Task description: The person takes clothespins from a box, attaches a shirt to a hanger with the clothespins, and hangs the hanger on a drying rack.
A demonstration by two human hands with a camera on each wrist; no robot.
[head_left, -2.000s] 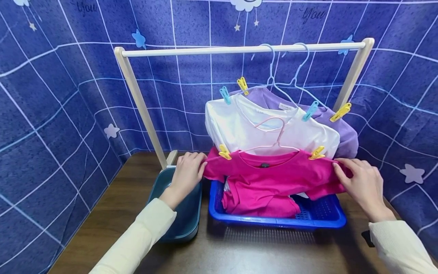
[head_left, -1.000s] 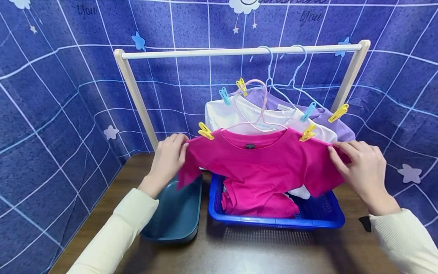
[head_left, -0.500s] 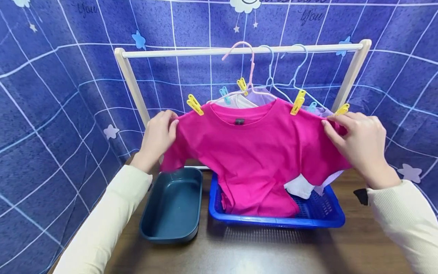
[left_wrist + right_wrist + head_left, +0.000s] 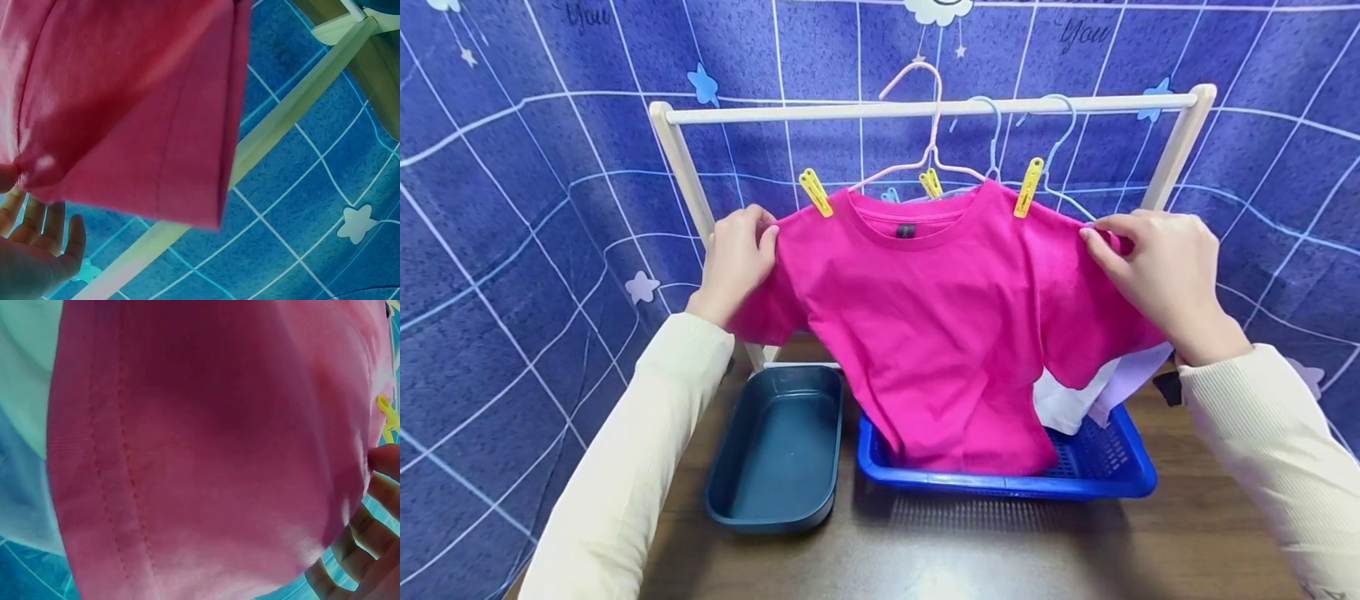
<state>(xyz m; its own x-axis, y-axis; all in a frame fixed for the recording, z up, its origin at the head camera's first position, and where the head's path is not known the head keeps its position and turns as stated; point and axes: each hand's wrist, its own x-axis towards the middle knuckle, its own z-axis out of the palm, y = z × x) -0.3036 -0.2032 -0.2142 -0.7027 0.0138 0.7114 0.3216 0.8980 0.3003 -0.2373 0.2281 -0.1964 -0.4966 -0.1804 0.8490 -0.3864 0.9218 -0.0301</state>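
Observation:
A bright pink T-shirt (image 4: 925, 308) is stretched between my two hands, its hem still down in the blue basket (image 4: 1000, 483). My left hand (image 4: 735, 258) pinches one shoulder seam, and the sleeve hangs beside it in the left wrist view. At the other shoulder my right hand (image 4: 1165, 271) pinches the cloth between thumb and fingers. Inside the shirt sits a pink hanger (image 4: 935, 133), its hook rising just above the rail and overlapping it in the head view. One yellow clothespin (image 4: 816, 192) and a second yellow clothespin (image 4: 1028, 188) clip the shirt's shoulders to the hanger.
A white rail (image 4: 820, 112) on wooden posts spans the back. Two blue hangers (image 4: 1051, 150) hang on its right half with a white shirt (image 4: 1063, 402) and a purple shirt (image 4: 1123, 383), mostly hidden. A dark teal tub (image 4: 775, 517) stands left of the basket on the wooden table.
Both hands have raised the pink T-shirt from low over the basket, and its hanger hook has risen from in front of the white shirt to above the rail, shifting left.

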